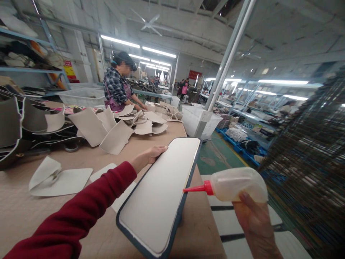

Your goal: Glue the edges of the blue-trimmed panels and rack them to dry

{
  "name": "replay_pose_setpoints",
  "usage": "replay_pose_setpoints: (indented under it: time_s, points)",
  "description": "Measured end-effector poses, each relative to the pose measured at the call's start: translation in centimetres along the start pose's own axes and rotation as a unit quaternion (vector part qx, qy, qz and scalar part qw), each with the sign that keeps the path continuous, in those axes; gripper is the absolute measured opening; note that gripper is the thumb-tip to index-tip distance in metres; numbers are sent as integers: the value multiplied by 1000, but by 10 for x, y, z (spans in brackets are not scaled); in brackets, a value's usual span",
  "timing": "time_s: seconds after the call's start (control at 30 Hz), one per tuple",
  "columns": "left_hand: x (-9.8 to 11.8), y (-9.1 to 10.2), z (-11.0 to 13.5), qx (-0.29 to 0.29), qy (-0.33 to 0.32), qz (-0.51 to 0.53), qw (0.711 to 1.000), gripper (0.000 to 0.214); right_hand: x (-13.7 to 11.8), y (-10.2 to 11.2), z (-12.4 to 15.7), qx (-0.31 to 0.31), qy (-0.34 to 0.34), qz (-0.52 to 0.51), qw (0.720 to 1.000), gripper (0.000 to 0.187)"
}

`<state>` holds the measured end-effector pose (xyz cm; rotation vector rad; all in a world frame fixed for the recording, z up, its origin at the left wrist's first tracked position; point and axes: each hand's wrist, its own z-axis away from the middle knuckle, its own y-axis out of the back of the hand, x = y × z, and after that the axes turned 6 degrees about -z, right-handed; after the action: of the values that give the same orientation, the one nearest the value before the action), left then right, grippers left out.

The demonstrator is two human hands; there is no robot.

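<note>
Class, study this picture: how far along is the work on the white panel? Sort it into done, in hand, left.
Done: nothing certain; no bead shows along the panel rim. In hand: left hand steadies its far end; right hand holds the squeeze bottle, red nozzle at the right edge midway. Left: likely the remaining edge; cut pieces lie nearby.

Lower left, a long dark red sleeve [81,216] reaches the wrist. The left hand [151,154] and right hand [256,223] are bare.

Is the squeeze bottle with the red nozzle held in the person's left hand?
No, the right hand grips the squeeze bottle, while the left hand holds the far end of the white panel.
</note>
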<state>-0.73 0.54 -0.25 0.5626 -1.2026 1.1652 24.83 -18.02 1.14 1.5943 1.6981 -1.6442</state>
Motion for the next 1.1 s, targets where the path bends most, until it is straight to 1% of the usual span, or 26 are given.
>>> replay_pose_setpoints:
  time_s: [0.3, 0.43, 0.63, 0.87, 0.97, 1.1]
  points:
    - [-2, 4, 0, 19, 9, -6, 1000, 21, 2, 1, 4, -4, -20, -14, 1000, 35]
    - [-1, 4, 0, 28, 13, -10, 999, 19, 4, 2, 7, 6, -23, -20, 1000, 34]
    - [2, 2, 2, 41, 21, -19, 999, 21, 4, 2, 10, 15, -37, -22, 999, 42]
    - [6, 1, 8, 49, 19, -18, 998, 21, 1, 1, 17, 34, -48, 16, 998, 60]
    - [7, 2, 8, 55, 19, -18, 998, 21, -1, 3, 21, 44, -56, 40, 997, 62]
    - [7, 3, 7, 61, 26, -24, 998, 23, 1, 13, 24, 36, -55, 86, 994, 61]
